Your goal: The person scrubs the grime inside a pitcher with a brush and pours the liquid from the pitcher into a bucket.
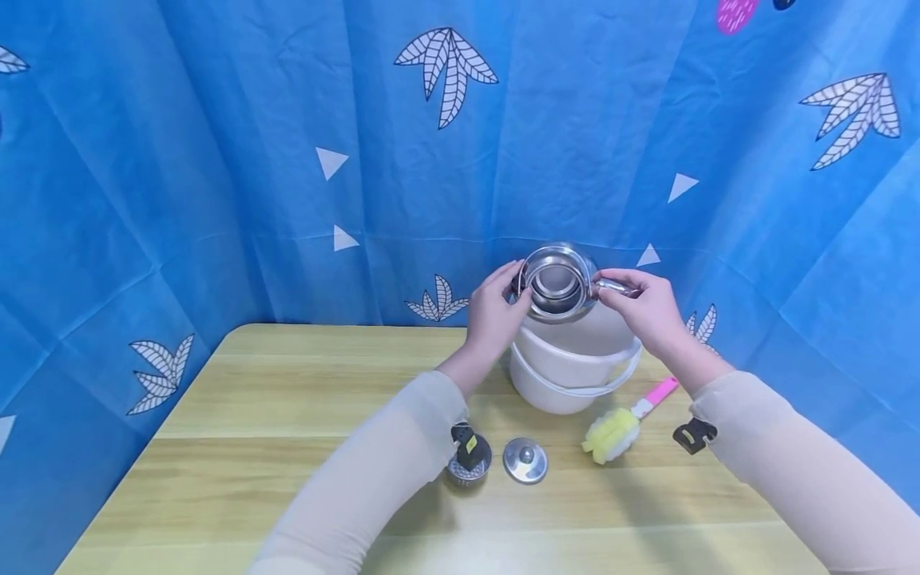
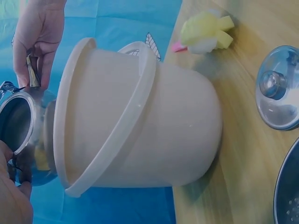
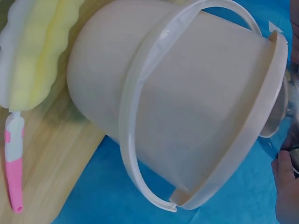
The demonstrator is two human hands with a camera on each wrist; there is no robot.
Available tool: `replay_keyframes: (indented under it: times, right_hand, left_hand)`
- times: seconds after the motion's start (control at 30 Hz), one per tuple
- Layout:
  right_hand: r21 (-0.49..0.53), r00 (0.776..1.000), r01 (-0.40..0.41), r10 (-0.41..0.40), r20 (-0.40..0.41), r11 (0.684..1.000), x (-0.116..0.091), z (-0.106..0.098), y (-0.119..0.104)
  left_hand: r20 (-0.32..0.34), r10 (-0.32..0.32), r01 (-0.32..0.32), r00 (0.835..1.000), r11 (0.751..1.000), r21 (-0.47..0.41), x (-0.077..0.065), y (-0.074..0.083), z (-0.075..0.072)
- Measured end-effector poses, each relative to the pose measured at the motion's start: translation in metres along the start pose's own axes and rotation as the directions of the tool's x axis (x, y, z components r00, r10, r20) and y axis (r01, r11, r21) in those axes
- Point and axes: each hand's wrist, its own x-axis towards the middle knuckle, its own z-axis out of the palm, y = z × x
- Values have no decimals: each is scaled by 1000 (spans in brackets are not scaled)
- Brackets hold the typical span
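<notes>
A shiny stainless-steel teapot [image 1: 552, 310] without its lid is held tilted over the mouth of a white bucket [image 1: 549, 393], its round opening facing me. My left hand [image 1: 497, 310] grips its left side, thumb at the rim, beside a black part. From the right, my right hand [image 1: 647, 307] pinches a metal piece that sticks out from the pot. In the left wrist view, the teapot [image 2: 39, 121] overlaps the bucket's rim, with both hands around it. The right wrist view shows only a sliver of pot beyond the bucket [image 3: 201, 93].
On the wooden table [image 1: 287, 415] lie a round metal lid [image 1: 525, 461] with a knob and a perforated metal strainer [image 1: 467, 476], partly covered by my left wrist camera. A yellow-and-white sponge brush [image 1: 611, 435] with a pink handle lies right. A blue curtain [image 1: 424, 184] hangs behind.
</notes>
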Motion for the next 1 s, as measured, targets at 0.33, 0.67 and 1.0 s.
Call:
replay_keyframes:
  times: [0.33, 0.67, 1.0]
  right_hand:
    - [8, 996, 59, -58, -62, 998, -2, 6, 13]
    - [-16, 986, 117, -118, -118, 993, -3, 13, 21]
    - [-14, 974, 163, -163, -155, 987, -8, 15, 24]
  left_hand:
    - [-10, -23, 23, 1000, 1000, 3, -4, -3, 4]
    - [-16, 49, -48, 999, 998, 38, -6, -10, 5]
    - [-18, 107, -105, 994, 989, 103, -8, -13, 6]
